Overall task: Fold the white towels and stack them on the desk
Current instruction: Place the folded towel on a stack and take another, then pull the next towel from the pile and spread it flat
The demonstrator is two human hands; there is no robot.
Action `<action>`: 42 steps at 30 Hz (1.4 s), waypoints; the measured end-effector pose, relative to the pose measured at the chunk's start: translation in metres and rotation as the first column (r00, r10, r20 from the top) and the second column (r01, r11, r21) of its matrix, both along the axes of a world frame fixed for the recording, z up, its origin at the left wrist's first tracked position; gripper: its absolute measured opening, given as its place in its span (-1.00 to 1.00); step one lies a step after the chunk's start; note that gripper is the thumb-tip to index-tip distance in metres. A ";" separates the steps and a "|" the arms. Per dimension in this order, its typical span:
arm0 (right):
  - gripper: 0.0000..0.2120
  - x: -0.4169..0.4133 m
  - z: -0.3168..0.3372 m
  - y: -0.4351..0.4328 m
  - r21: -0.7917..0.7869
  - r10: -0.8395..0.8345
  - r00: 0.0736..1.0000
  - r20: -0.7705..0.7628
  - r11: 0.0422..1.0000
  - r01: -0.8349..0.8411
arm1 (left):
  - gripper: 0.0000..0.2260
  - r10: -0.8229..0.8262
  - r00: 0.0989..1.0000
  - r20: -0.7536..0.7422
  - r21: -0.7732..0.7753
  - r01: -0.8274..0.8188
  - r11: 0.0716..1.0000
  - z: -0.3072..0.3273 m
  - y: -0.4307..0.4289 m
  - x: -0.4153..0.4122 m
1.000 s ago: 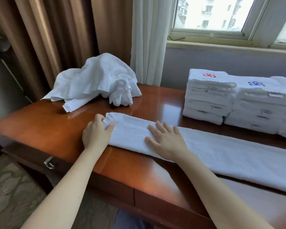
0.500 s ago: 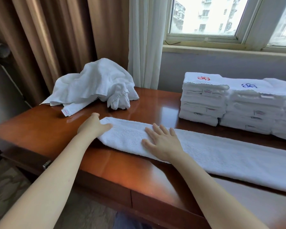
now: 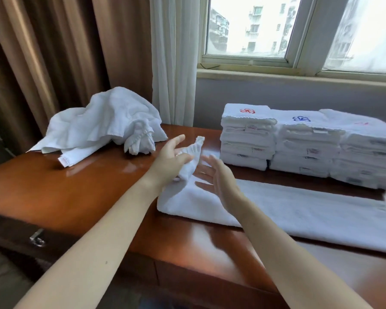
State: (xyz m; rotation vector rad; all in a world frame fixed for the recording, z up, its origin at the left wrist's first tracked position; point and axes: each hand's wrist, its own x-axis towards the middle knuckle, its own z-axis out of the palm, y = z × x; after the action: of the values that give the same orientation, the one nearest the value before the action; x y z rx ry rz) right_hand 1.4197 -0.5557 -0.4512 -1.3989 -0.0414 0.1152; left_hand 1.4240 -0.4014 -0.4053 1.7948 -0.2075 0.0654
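Gripping the raised end of the long towel (image 3: 299,210) that lay across the bench (image 3: 76,186), left hand (image 3: 172,157) held it aloft, right hand (image 3: 218,179) hovered open just above; unpinned layers could slide, skewing the fold.

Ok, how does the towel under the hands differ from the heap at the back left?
The long towel lies mostly flat in a narrow strip across the desk; the crumpled heap sits bunched and humped. The left hand holds the long towel's end raised; nothing touches the heap. Both are white.
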 end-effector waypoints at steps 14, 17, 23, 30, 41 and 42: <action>-0.75 -0.027 0.000 -0.086 -0.168 -0.227 0.971 -0.070 0.962 0.213 | -0.64 -0.100 0.992 0.079 -0.090 0.107 0.990 -0.024 -0.078 -0.007; -0.76 -0.026 -0.005 -0.094 -0.252 -0.260 0.964 -0.052 0.938 0.239 | -0.66 -0.030 0.982 0.185 0.293 -0.026 0.956 -0.036 -0.070 0.001; -0.42 -0.023 -0.015 -0.103 -0.390 -0.306 0.951 -0.033 0.881 0.270 | -0.52 -0.217 0.972 0.093 0.891 0.016 0.454 -0.071 -0.078 0.001; -0.45 -0.033 -0.011 -0.109 -0.791 -0.235 0.913 0.333 0.457 0.406 | -0.31 -0.224 0.974 0.023 0.962 0.040 0.271 -0.080 -0.081 0.005; -0.44 -0.039 -0.043 -0.110 -0.972 0.091 0.982 0.166 0.182 0.147 | -0.32 -0.205 0.977 0.053 0.972 -0.004 0.233 -0.081 -0.081 0.007; -0.44 -0.039 -0.043 -0.108 -0.973 0.086 0.983 0.161 0.178 0.144 | -0.32 -0.208 0.976 0.056 0.972 -0.005 0.235 -0.081 -0.080 0.007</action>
State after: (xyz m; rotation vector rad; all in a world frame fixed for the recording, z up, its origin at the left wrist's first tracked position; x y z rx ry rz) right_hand 1.3805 -0.6636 -0.4939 -2.7995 -0.1052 -0.0560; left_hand 1.4312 -0.4811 -0.4865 3.0878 -0.6051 -0.0183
